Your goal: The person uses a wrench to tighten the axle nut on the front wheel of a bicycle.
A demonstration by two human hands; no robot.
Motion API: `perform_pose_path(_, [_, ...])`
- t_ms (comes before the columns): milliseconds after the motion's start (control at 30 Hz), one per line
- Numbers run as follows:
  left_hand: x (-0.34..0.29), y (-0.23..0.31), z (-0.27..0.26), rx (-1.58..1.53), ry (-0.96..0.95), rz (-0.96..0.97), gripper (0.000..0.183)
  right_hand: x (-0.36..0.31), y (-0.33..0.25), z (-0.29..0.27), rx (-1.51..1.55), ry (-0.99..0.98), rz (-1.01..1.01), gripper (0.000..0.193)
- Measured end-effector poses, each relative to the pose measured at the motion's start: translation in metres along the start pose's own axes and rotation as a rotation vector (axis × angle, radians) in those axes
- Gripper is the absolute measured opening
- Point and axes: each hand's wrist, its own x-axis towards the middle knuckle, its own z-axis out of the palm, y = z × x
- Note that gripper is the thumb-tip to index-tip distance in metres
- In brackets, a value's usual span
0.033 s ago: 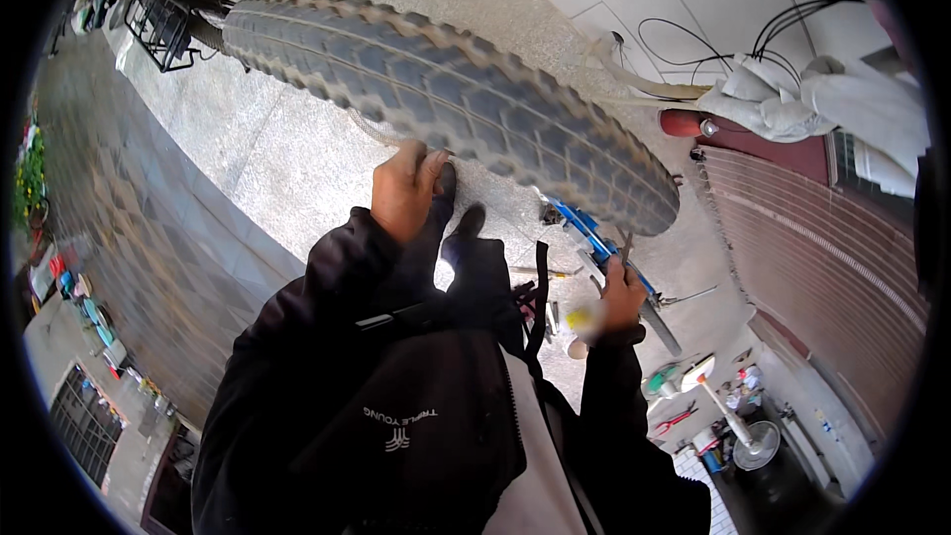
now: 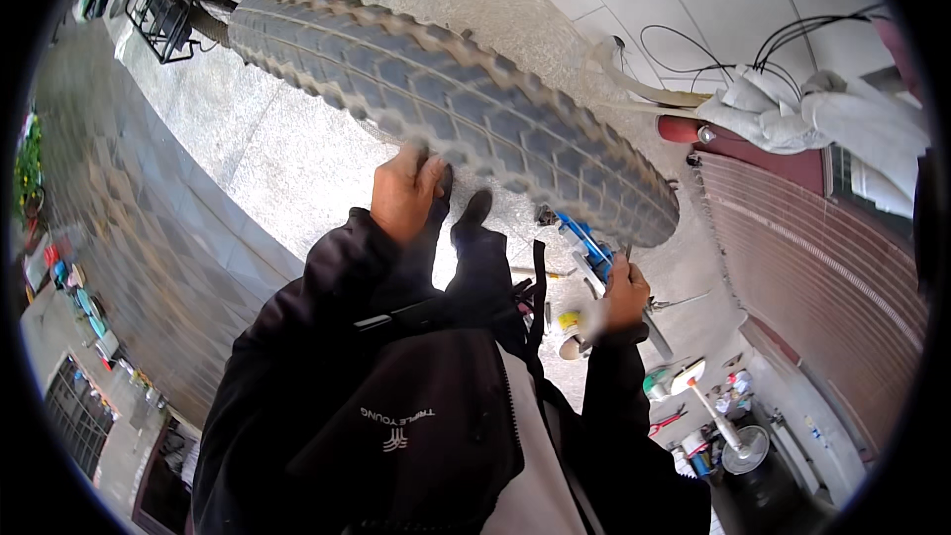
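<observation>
A large knobbly black tyre [image 2: 446, 104], dusty with dried mud, runs across the view from upper left to lower right. Against its near side is my left hand [image 2: 401, 196], fingers curled and thumb pressed in; whatever they grip is hidden. My right hand [image 2: 624, 297] is closed just below the tyre's right end. From its fingertips a short bit of a thin metal bar [image 2: 627, 252] sticks up toward the tread. Behind that hand, a blue metal tool [image 2: 589, 243] lies on the floor under the tyre.
A yellow tin [image 2: 570, 321] and small tools lie on the floor by my right forearm. Grey-white cloth [image 2: 763, 109] hangs over a red part at right, above a ribbed brown panel [image 2: 802, 248]. A black metal rack [image 2: 163, 20] adjoins the tyre's far left end.
My right hand has turned slightly, and less of the thin bar shows above its fingers. The yellow tin shows more. My left hand keeps its place at the tyre.
</observation>
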Motion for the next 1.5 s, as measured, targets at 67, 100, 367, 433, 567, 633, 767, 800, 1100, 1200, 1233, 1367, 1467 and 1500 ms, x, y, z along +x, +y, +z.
perform_pose_path(67, [-0.005, -0.011, 0.001, 0.079, -0.002, 0.092, 0.021, 0.022, -0.004, -0.01, 0.011, -0.015, -0.045, 0.033])
perform_pose_path(100, [-0.008, -0.016, 0.0, 0.12, -0.004, 0.14, 0.02, 0.032, -0.005, -0.012, 0.009, -0.005, -0.061, 0.031])
perform_pose_path(367, [-0.003, -0.005, 0.02, -0.096, 0.181, -0.381, 0.024, 0.06, -0.141, 0.002, 0.001, -0.268, -0.185, 0.019])
perform_pose_path(433, [0.0, -0.001, 0.032, 0.058, 0.337, -0.345, 0.027, 0.076, -0.156, 0.003, -0.149, -0.339, -0.22, 0.018])
perform_pose_path(567, [0.006, 0.012, 0.05, -0.096, 0.547, -0.303, 0.03, 0.098, -0.194, 0.023, -0.15, -0.548, -0.285, 0.017])
perform_pose_path(633, [0.007, 0.012, 0.051, -0.109, 0.566, -0.309, 0.029, 0.113, -0.2, 0.037, -0.204, -0.635, -0.443, 0.017])
perform_pose_path(767, [0.018, 0.017, 0.052, -0.163, 0.694, -0.379, 0.034, 0.136, -0.205, 0.081, -0.302, -0.671, -0.95, 0.019])
perform_pose_path(800, [0.021, 0.014, 0.052, -0.17, 0.706, -0.378, 0.035, 0.141, -0.205, 0.091, -0.316, -0.68, -1.016, 0.019])
perform_pose_path(1100, [0.036, 0.017, 0.053, -0.273, 0.696, -0.488, 0.045, 0.163, -0.201, 0.148, -0.247, -0.779, -1.117, 0.019])
perform_pose_path(1200, [0.036, 0.015, 0.053, -0.291, 0.698, -0.486, 0.044, 0.164, -0.201, 0.155, -0.225, -0.814, -1.12, 0.02])
perform_pose_path(1233, [0.034, 0.018, 0.053, -0.291, 0.71, -0.494, 0.043, 0.163, -0.202, 0.156, -0.214, -0.832, -1.132, 0.02])
perform_pose_path(1367, [0.03, 0.016, 0.055, -0.293, 0.728, -0.488, 0.045, 0.161, -0.198, 0.162, -0.151, -0.885, -1.106, 0.021])
perform_pose_path(1467, [0.043, 0.003, 0.053, -0.284, 0.67, -0.442, 0.051, 0.168, -0.188, 0.168, -0.106, -0.837, -1.12, 0.022])
perform_pose_path(1500, [0.04, 0.01, 0.052, -0.28, 0.689, -0.469, 0.051, 0.167, -0.19, 0.168, -0.112, -0.878, -1.098, 0.022])
